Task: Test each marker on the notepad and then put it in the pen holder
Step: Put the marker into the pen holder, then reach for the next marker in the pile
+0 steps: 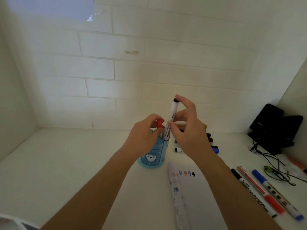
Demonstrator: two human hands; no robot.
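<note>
We were putting a marker [172,113] in the pen holder [151,156]: our right hand [187,128] pinched it, our left hand [142,135] gripped a red cap [159,124]; releasing seemed due next.

A white tabletop [66,163] meets a white-painted brick wall [149,72] along its far edge. The wall has a small chipped patch [132,52] near its middle. In the tabletop's far right corner, a black device [272,128] stands against a white side panel [297,90]. Thin black cables [269,156] trail from its base along the right edge in loose loops, with a small green clip [269,169] among them.
</note>
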